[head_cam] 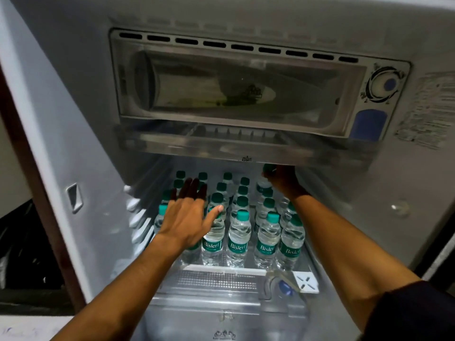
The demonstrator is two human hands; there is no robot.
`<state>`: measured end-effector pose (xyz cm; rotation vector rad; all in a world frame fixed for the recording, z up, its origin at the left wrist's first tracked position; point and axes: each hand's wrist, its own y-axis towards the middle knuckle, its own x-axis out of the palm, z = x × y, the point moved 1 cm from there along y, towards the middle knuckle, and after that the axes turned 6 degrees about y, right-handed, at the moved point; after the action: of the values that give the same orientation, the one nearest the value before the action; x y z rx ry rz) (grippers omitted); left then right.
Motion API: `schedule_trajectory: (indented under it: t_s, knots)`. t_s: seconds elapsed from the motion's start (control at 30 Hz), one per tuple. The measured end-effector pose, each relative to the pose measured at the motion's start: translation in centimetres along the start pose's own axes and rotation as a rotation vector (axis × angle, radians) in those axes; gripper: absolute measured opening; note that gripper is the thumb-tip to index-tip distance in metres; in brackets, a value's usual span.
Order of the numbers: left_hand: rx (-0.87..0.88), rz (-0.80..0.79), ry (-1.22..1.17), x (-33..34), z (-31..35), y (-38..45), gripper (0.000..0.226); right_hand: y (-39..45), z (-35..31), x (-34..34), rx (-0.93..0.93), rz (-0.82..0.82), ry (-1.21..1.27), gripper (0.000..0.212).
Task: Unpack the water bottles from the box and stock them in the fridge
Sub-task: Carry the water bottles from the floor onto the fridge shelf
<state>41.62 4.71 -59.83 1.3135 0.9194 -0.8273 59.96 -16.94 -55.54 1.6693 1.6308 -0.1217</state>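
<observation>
Several small water bottles [240,238] with green caps and Bisleri labels stand in rows on the fridge shelf [222,268]. My left hand [188,219] reaches in flat, fingers straight, over the caps of the left rows, thumb touching one cap. Deep at the back right, my right hand [283,179] grips a bottle [267,174] near its neck, just under the chiller tray. The box is out of view.
The freezer compartment [236,84] with its flap and the chiller tray [209,143] hang low over the shelf. A thermostat dial [382,84] sits on the right. The crisper cover [221,306] lies below. The fridge's left wall [81,148] is close.
</observation>
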Motion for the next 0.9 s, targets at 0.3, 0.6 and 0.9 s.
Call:
schedule_trajectory:
  t_s: [0.3,0.6,0.9]
  knots:
    - [0.061,-0.017,-0.002,1.4,-0.1,2.0,0.083,2.5,2.0,1.7,0.083,-0.18,-0.229,0.023]
    - [0.027,-0.128,-0.011,1.9,0.1,3.4,0.09,3.3,3.1,2.2,0.232,-0.194,-0.2,0.034]
    - [0.03,-0.162,-0.003,2.5,0.0,3.5,0.097,3.6,3.2,1.9,0.217,-0.257,-0.304,0.051]
